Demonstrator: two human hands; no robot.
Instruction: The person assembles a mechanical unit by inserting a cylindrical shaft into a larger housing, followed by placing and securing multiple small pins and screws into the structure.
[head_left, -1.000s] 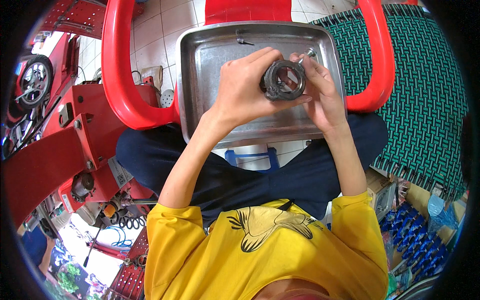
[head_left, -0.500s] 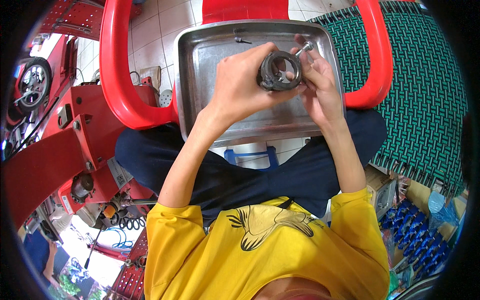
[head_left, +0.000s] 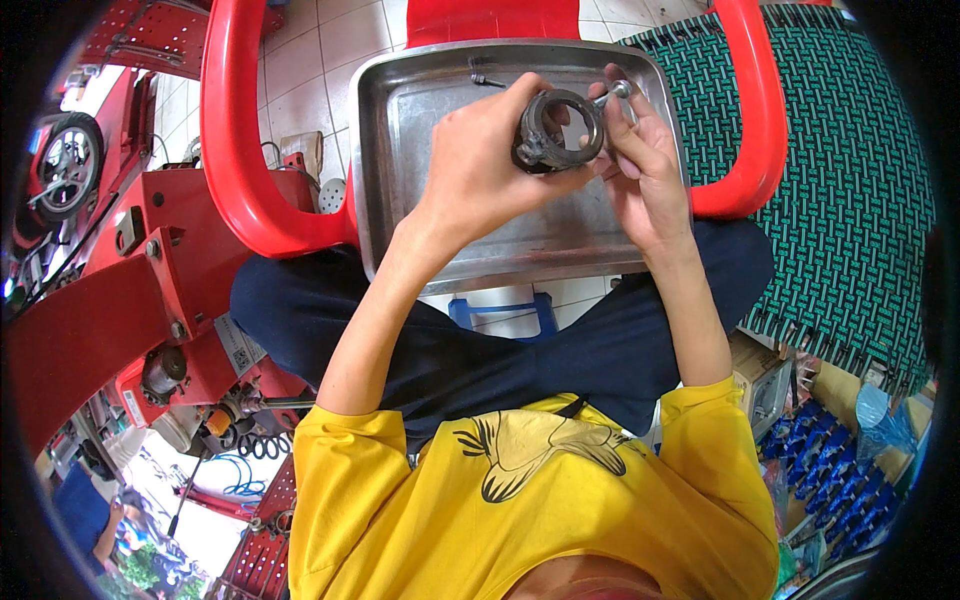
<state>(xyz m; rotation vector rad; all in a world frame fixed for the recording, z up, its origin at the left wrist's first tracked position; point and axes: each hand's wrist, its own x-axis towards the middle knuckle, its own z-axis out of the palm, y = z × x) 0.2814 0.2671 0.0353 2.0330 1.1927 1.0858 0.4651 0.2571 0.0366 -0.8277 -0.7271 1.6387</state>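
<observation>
My left hand [head_left: 478,160] is wrapped round a dark, hollow, ring-shaped metal part [head_left: 533,150], which has a lug on its left side and its round opening turned up. Between the fingertips of my right hand [head_left: 648,165] is a shiny bolt [head_left: 617,92], its round head up and to the right and its shank pointing toward the ring. Whether the shank touches the ring is hard to make out. A second small bolt [head_left: 487,80] lies at the far side of the steel tray [head_left: 515,262], below both hands.
The tray sits on a red plastic chair [head_left: 228,140] with raised armrests on both sides. Red workshop machinery [head_left: 100,330] stands at the left. At the right is a green and black woven seat [head_left: 830,190], with blue packaged goods [head_left: 830,480] nearer me.
The ring has tilted a little and risen slightly in my left hand. My right fingers have shifted slightly round the bolt. At the far lower left another person's arm has moved.
</observation>
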